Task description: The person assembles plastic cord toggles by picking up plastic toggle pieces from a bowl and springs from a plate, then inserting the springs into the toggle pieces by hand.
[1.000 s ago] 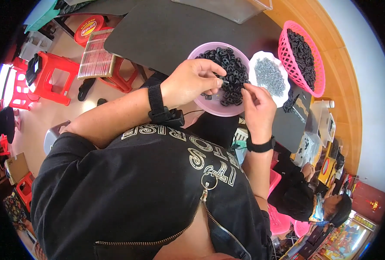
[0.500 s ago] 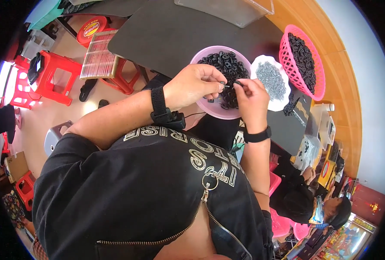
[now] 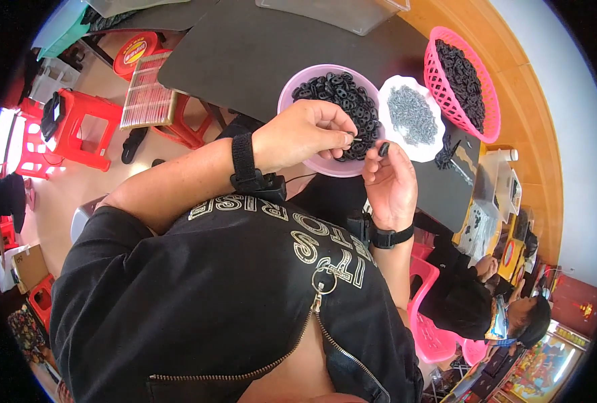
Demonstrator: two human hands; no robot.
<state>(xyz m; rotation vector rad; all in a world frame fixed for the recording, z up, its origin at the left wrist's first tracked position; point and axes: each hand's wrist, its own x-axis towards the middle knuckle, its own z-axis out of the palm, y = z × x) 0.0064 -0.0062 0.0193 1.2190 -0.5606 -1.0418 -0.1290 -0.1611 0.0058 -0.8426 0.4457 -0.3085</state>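
My left hand (image 3: pixel 305 133) is over the near left side of a lilac bowl (image 3: pixel 286 101), thumb and fingers pinched together. A thin metal pin (image 3: pixel 357 140) sticks out from its fingertips; whatever else they hold is hidden. Close by on the right, my right hand (image 3: pixel 394 185) is turned partly palm up. It grips a small black oval piece (image 3: pixel 384 149) between thumb and finger. Many black pieces with holes (image 3: pixel 342 94) fill the bowl. Beside it, a white scalloped dish (image 3: pixel 387 91) holds small grey metal parts (image 3: pixel 412 117).
A pink lattice basket (image 3: pixel 435 77) of black pieces stands at the right of the dark table (image 3: pixel 245 57). A clear plastic bin (image 3: pixel 332 13) is at the far edge. Red stools (image 3: pixel 87 127) stand on the left. Another person (image 3: pixel 456 295) sits at the right.
My hands have moved slightly apart. The right hand has turned its palm upward and come lower, with the black piece now showing at its fingertips. The whole view has shifted a little.
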